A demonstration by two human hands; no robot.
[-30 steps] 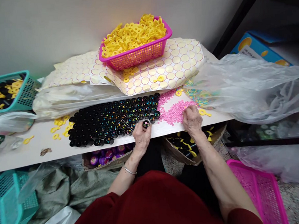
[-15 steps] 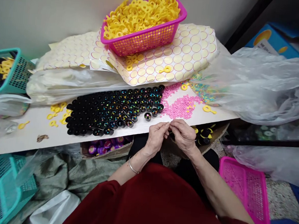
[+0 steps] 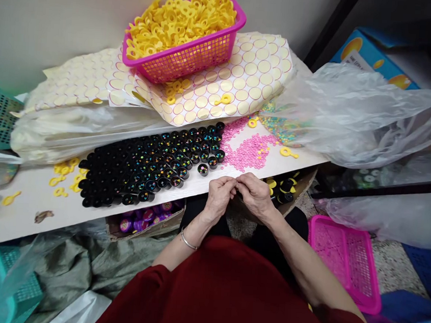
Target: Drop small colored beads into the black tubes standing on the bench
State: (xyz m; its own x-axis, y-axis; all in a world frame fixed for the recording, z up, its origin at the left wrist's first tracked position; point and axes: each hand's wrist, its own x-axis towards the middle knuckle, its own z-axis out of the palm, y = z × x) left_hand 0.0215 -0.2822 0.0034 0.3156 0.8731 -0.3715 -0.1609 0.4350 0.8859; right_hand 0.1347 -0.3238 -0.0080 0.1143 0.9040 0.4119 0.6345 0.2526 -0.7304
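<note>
Small round black plastic cups [image 3: 141, 168]: glossy. White table [image 3: 64, 212] under the cups: smooth, matt. Pink mesh basket [image 3: 193, 64] behind the cups: shiny plastic, same as its yellow rings [image 3: 177, 16]. Clear bag [image 3: 362, 117] right of the cups: thin, crinkled film.

We note the left hand [image 3: 218, 197] no longer grips the black cup [image 3: 202, 169], and the right hand [image 3: 257, 196] is off the pink beads [image 3: 251, 153]. Fingertips now meet at centre frame.
</note>
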